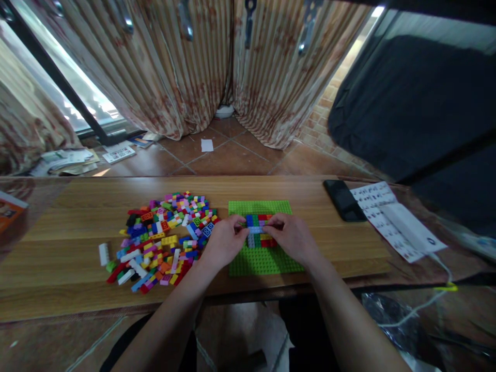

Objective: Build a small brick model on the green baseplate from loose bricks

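White brick [104, 254] lies alone at left, beside the loose brick pile [166, 243] on the wood table [58, 258]. Left hand [227, 238]: fingers curled, thumb and index nearly together at the left end of the light-blue bricks [254, 230]. Those sit mid-patch on the green baseplate [263, 264]. Right hand [292, 236]: same pinch, right end. Can't tell if either grips. Phone [344, 200] overlaps printed sheet [374, 195], far right.

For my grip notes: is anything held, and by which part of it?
The left hand and right hand are at opposite ends of a light-blue brick; whether they grip or only press it cannot be told.
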A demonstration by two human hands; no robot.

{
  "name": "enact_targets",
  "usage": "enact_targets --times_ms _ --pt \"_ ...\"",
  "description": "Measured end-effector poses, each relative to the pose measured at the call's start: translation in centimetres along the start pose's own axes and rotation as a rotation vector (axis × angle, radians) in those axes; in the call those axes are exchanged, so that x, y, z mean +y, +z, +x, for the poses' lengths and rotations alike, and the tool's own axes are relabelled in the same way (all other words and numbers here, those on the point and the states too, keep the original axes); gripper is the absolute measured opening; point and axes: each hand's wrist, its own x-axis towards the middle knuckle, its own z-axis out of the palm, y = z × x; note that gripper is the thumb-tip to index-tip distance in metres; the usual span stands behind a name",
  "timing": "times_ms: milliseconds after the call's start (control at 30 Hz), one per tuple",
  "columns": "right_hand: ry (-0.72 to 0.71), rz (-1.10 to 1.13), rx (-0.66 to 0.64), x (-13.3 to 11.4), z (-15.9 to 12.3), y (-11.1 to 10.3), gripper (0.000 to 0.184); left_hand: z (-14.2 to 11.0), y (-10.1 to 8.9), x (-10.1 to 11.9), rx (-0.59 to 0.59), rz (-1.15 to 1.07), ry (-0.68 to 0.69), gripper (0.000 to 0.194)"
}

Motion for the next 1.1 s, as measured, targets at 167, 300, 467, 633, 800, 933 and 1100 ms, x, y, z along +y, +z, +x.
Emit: enact_targets --times_ms 167,300,467,633,800,933,1100 --pt "0.033 -0.005 -0.007 0.3 0.2 0.1 0.013 0.1 0.1 -0.1 0.009 -0.018 -0.013 0.018" --pt "0.021 -0.016 0.005 0.3 0.2 0.1 0.015 0.3 0.3 -0.4 0.015 -0.027 -0.029 0.016" --pt "0.027 -0.05 0.005 0.3 0.3 0.1 0.017 0.4 0.6 -0.5 0.038 -0.03 -0.052 0.015" --pt "0.012 -0.037 0.004 0.2 0.5 0.0 0.016 0.3 0.4 0.0 0.056 0.034 -0.048 0.013" --pt "0.046 0.06 -0.006 0.1 0.8 -0.4 0.019 0.1 0.2 0.1 0.034 0.011 -0.031 0.015" --pt "0.06 0.284 0.154 0.2 1.4 -0.5 0.025 0.2 -0.3 -0.4 0.1 -0.08 0.025 0.015" --pt "-0.011 0.434 0.382 -1.9 1.0 0.0 0.026 0.7 -3.1 -1.3 0.279 -0.215 0.024 0.013"
